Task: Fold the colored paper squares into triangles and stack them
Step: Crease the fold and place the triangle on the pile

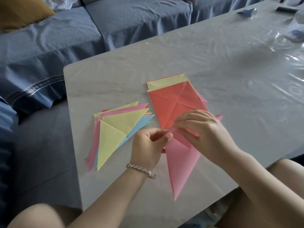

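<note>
Left hand [148,145] and right hand [202,134] each pinch the upper edge of a pink triangle [179,165], whose long point aims at the near rim of the bench [230,71]. Left of it lies a fanned pile of folded triangles [115,134], yellow on top. Beyond sits a stack of squares [174,104], creased red uppermost. Glossy clear film covers the pale bench. Behind stands a sofa [65,38] in quilted blue cloth, with a mustard cushion [21,10].

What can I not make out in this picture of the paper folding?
- Head view: upper part of the pink triangle, covered by the left hand and right hand.
- Head view: number of sheets under the red square, which covers them.
- Head view: far table items, blurred and too small.
</note>
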{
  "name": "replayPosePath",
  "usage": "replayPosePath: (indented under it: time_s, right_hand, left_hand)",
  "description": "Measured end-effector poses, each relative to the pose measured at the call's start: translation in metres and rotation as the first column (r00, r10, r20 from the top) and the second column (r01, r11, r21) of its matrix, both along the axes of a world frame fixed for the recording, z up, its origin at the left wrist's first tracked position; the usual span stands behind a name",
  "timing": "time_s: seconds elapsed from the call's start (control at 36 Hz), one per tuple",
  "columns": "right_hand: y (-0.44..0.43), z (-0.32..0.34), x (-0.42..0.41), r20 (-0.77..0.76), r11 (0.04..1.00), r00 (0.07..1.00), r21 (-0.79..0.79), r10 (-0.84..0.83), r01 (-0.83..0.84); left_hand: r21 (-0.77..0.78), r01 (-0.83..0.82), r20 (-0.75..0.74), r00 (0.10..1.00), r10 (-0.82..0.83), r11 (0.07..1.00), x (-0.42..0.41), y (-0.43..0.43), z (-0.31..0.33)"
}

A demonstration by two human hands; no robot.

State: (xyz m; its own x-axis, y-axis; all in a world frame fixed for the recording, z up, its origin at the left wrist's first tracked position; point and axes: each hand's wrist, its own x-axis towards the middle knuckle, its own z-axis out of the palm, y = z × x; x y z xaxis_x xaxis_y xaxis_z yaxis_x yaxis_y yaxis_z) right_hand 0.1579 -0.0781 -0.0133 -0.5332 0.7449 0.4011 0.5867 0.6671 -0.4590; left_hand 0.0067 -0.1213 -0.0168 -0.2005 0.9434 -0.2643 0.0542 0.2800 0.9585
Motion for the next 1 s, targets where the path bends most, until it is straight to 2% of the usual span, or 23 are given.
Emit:
replayPosePath:
  time_s: [0.06,0.08,0.19,0.31,0.5,0.64,0.83,1.0]
  right_hand:
    - [-0.005,-0.012,-0.004,-0.011,0.999,1.0,-0.047,0.016,-0.016]
    - [-0.01,-0.019,-0.007,0.004,0.995,0.999,-0.081,0.05,-0.05]
    - [-0.029,-0.054,-0.012,0.212,0.979,0.962,-0.15,0.17,-0.14]
    - [-0.041,-0.073,-0.007,0.382,0.978,0.915,-0.199,0.131,-0.057]
    - [-0.048,-0.087,0.004,0.447,0.976,0.885,-0.096,-0.134,0.196]
    - [-0.026,-0.091,0.007,0.45,0.954,0.854,-0.012,-0.261,0.298]
    - [0.018,-0.093,0.009,0.428,0.921,0.854,-0.112,-0.295,0.374]
    - [0.048,-0.087,0.01,0.494,0.9,0.818,-0.145,-0.295,0.412]
  left_hand:
    - [-0.036,-0.1,-0.04,0.994,0.098,0.994,-0.002,0.006,-0.016]
    - [-0.034,-0.134,-0.113,0.985,0.129,0.99,-0.004,0.009,-0.024]
    - [-0.003,-0.19,-0.411,0.895,0.172,0.982,-0.009,0.018,-0.046]
    - [-0.011,-0.193,-0.514,0.843,0.16,0.981,-0.009,0.019,-0.054]
    - [0.005,-0.199,-0.549,0.819,0.169,0.98,-0.013,0.018,-0.06]
    - [0.014,-0.19,-0.539,0.825,0.167,0.982,-0.014,0.018,-0.061]
    - [0.012,-0.194,-0.537,0.826,0.171,0.981,-0.014,0.018,-0.062]
    - [-0.002,-0.213,-0.534,0.826,0.178,0.977,-0.013,0.019,-0.063]
